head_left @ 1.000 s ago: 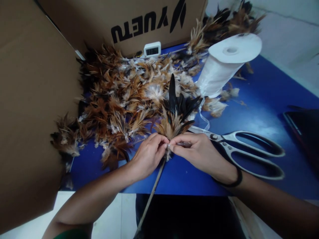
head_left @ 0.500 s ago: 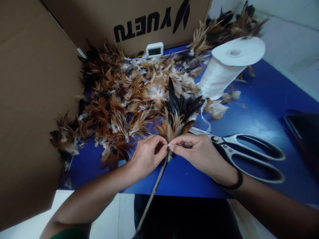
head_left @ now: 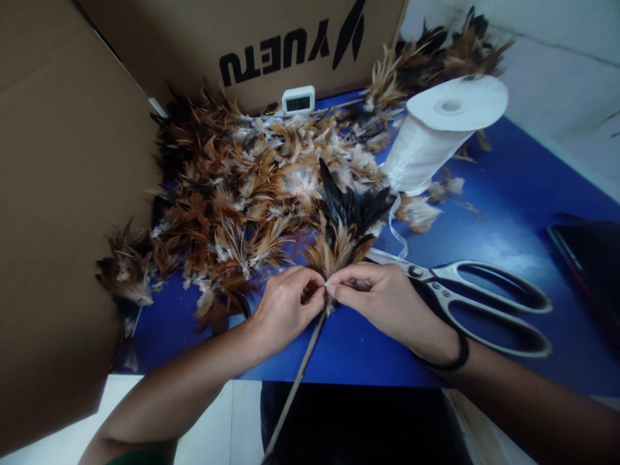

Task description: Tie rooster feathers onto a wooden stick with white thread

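A bundle of black and tan feathers [head_left: 339, 239] fans out at the top of a thin stick [head_left: 300, 374], which slants down past the table's front edge. My left hand [head_left: 288, 303] pinches at the bundle's base from the left, thumb and forefinger together. From the right, my right hand [head_left: 375, 297] pinches at the same spot, its fingertips touching those of the left. A tiny white bit shows between the fingertips; what it is cannot be made out. Metal scissors [head_left: 445, 284] lie beside my right hand, partly under it.
Brown and white feather tufts [head_left: 252, 187] cover the blue table [head_left: 523, 213]. Behind them stand a small white clock [head_left: 298, 100] and a cardboard box [head_left: 194, 39]. A white ribbon spool [head_left: 436, 135] is at back right, a dark phone [head_left: 586, 252] at far right. Another cardboard panel [head_left: 62, 226] rises left.
The whole view has shifted slightly. Both hands keep their pinch at the base of the feather bundle, with hardly any movement.
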A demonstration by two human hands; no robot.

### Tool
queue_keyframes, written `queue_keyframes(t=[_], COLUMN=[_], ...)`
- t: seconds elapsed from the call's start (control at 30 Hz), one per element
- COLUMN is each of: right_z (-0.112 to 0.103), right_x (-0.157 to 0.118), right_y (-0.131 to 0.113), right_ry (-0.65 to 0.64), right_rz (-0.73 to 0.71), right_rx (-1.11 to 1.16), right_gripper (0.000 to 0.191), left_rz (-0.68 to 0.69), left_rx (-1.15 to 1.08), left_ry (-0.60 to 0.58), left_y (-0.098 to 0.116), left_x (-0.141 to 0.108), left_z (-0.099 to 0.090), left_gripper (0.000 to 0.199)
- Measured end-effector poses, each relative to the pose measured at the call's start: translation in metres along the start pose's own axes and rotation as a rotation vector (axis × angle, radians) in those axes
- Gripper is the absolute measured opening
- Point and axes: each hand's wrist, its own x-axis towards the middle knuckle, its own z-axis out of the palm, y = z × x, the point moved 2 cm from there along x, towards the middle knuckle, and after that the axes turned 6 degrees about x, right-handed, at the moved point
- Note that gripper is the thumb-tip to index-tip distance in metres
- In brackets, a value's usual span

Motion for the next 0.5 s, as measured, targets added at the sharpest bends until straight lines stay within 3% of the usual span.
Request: queue_keyframes(t=[0.5], right_z=[0.0012], right_x=[-0.0017], right_y=[0.0020], right_ry=[0.013], right_rz=[-0.033], right_rx=[-0.009], right_gripper=[0.012], left_rz=[-0.031], left_rx=[0.023], left_ry=[0.043], left_y=[0.0027], left_x=[0.0008], left_z=[0.0013], left_gripper=[0.006])
